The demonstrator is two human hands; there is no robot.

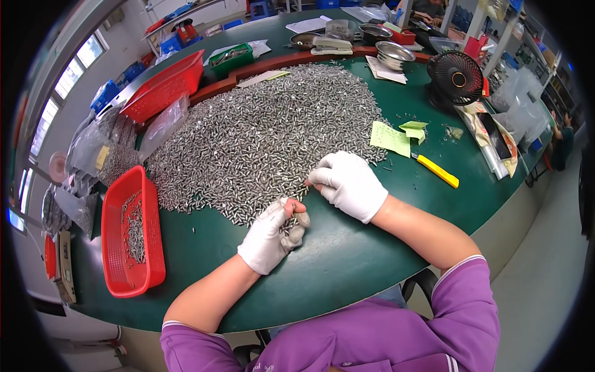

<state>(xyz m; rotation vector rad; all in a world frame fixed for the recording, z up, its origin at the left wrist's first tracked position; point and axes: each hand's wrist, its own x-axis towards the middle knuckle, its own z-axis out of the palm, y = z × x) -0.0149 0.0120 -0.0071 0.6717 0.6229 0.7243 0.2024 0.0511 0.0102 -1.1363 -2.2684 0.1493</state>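
Note:
A broad heap of small silvery metal pins (266,136) covers the middle of the green table. At its near edge my left hand (265,242), in a white glove with a bare fingertip showing, curls around several of these pins. Just to the right, my right hand (350,186) is gloved too, its thumb and index finger drawn together at the heap's edge. Whatever lies between those fingertips is too small to make out. The two hands are close together but apart.
A red basket (155,266) with some pins stands at the left; another red basket (162,90) lies behind it. On the right are a yellow utility knife (439,172), green paper notes (390,138), a black fan (455,77) and a phone (494,135). Metal bowls (395,54) stand at the back.

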